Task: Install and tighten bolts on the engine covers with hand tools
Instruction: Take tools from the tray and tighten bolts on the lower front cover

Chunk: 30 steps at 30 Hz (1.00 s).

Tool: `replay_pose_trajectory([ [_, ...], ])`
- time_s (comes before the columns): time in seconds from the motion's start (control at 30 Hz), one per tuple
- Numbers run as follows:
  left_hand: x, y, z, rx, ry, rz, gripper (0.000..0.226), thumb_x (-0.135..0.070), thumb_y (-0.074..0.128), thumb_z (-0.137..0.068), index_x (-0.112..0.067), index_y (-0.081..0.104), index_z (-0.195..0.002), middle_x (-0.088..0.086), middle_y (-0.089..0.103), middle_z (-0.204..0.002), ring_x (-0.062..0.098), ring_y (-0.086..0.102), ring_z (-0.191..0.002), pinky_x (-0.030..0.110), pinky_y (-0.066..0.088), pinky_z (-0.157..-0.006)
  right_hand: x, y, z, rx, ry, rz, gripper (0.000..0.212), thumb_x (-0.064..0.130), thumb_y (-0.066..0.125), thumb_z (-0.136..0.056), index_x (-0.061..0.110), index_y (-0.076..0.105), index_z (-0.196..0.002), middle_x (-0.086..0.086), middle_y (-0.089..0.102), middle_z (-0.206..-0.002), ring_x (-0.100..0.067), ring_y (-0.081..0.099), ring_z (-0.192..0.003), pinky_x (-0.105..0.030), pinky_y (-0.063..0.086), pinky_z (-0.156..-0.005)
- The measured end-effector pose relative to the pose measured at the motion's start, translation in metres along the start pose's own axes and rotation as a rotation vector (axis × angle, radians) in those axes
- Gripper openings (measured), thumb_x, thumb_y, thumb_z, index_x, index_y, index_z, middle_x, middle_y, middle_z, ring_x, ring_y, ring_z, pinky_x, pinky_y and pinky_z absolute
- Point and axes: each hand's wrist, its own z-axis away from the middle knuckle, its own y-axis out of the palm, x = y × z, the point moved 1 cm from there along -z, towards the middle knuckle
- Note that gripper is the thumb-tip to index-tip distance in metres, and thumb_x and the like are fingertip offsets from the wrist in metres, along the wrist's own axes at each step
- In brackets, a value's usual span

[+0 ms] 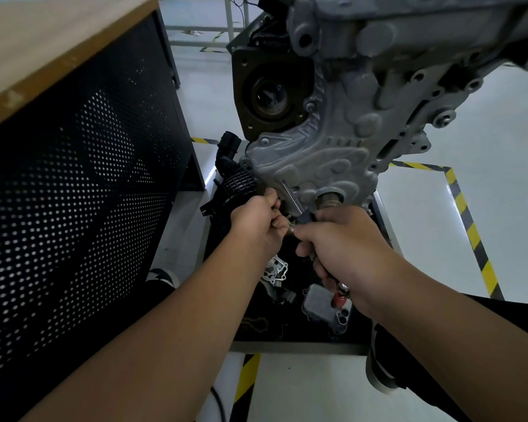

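Clenching a ratchet, right hand grip closed, left hand pinching its head below engine cover

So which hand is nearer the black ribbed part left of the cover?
Left. The left hand sits just below the ribbed part; the right hand is farther right, gripping a tool.

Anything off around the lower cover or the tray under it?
Nothing clearly wrong. Both hands work at the bottom edge of the engine cover: the right hand grips a ratchet, the left hand pinches something small beside it. Loose parts and a chain lie scattered in the black tray, unsorted but nothing spilled.
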Motion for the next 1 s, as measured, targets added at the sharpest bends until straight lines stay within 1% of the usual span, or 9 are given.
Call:
replay_pose_trajectory([
  [0.1,-0.0003,-0.0049,-0.0017,-0.007,0.000,0.024,0.020,-0.006,0.062,-0.099,-0.009,0.058,-0.080,-0.002,0.047,-0.059,0.004,0.030,-0.035,0.017,0.024,-0.036,0.0003,-0.0008,-0.0007,-0.013,0.004,-0.013,0.019,0.014,0.068,-0.088,-0.001,0.066,-0.098,-0.012,0.070,-0.076,-0.011,0.048,-0.042,-0.026,0.035,-0.044],
  [0.23,-0.0004,-0.0065,0.0007,0.040,-0.071,0.039,0.025,-0.020,0.052,-0.106,-0.009,0.060,-0.085,-0.001,0.055,-0.059,0.005,0.035,-0.037,0.017,0.025,-0.035,0.0007,-0.0008,-0.0025,-0.012,0.005,-0.021,0.016,0.013,0.067,-0.088,-0.001,0.067,-0.095,-0.012,0.070,-0.074,-0.014,0.047,-0.044,-0.027,0.035,-0.046],
  [0.33,-0.0032,-0.0040,0.0013,0.075,-0.087,0.029,0.024,-0.018,0.050,-0.107,-0.010,0.057,-0.085,-0.002,0.055,-0.060,0.005,0.034,-0.038,0.016,0.025,-0.036,0.0011,-0.0002,-0.0030,-0.006,0.005,-0.028,0.020,0.013,0.069,-0.088,-0.003,0.066,-0.098,-0.012,0.069,-0.074,-0.010,0.046,-0.039,-0.023,0.035,-0.042],
  [0.43,-0.0041,-0.0040,0.0003,0.034,-0.071,0.027,0.020,-0.012,0.059,-0.103,-0.008,0.058,-0.083,-0.001,0.052,-0.064,0.004,0.032,-0.037,0.016,0.026,-0.036,0.0001,0.0003,-0.0023,0.001,0.008,-0.029,0.022,0.017,0.071,-0.088,-0.001,0.065,-0.100,-0.011,0.068,-0.074,-0.006,0.046,-0.035,-0.018,0.033,-0.037],
  [0.53,-0.0010,-0.0058,0.0005,0.042,-0.068,0.029,0.020,-0.013,0.062,-0.101,-0.008,0.059,-0.082,-0.001,0.051,-0.063,0.004,0.032,-0.037,0.016,0.026,-0.036,-0.0018,-0.0002,-0.0034,0.002,0.011,-0.044,0.019,0.017,0.070,-0.089,0.004,0.064,-0.101,-0.010,0.069,-0.076,-0.008,0.046,-0.039,-0.020,0.033,-0.038],
  [0.63,0.0001,-0.0050,0.0000,0.080,-0.099,0.067,0.026,-0.022,0.051,-0.107,-0.009,0.058,-0.086,-0.001,0.056,-0.060,0.005,0.034,-0.039,0.016,0.025,-0.037,-0.0028,-0.0009,-0.0058,-0.007,0.010,-0.046,0.018,0.018,0.069,-0.088,0.007,0.063,-0.101,-0.011,0.071,-0.080,-0.013,0.049,-0.047,-0.023,0.035,-0.041],
  [0.7,-0.0015,-0.0040,-0.0019,0.086,-0.104,0.060,0.027,-0.022,0.048,-0.108,-0.008,0.057,-0.086,-0.001,0.057,-0.057,0.005,0.034,-0.037,0.017,0.026,-0.035,-0.0034,-0.0002,-0.0069,-0.008,0.009,-0.049,0.019,0.017,0.070,-0.088,0.005,0.063,-0.100,-0.013,0.072,-0.081,-0.015,0.049,-0.049,-0.024,0.035,-0.042],
  [0.87,-0.0031,-0.0060,-0.0053,0.043,-0.090,0.032,0.022,-0.014,0.061,-0.102,-0.008,0.059,-0.081,-0.002,0.051,-0.061,0.003,0.030,-0.035,0.015,0.026,-0.035,-0.0061,0.0022,-0.0078,-0.004,0.014,-0.031,0.013,0.015,0.067,-0.090,0.003,0.064,-0.095,-0.016,0.071,-0.087,-0.006,0.049,-0.040,-0.020,0.034,-0.040],
  [1.0,0.0003,-0.0075,-0.0027,0.076,-0.106,0.062,0.027,-0.023,0.054,-0.106,-0.010,0.058,-0.083,-0.002,0.054,-0.060,0.004,0.032,-0.037,0.015,0.026,-0.036,-0.0055,0.0026,-0.0079,-0.009,0.025,-0.037,0.009,0.015,0.069,-0.089,0.007,0.066,-0.092,-0.011,0.071,-0.079,-0.010,0.048,-0.042,-0.022,0.035,-0.042],
])
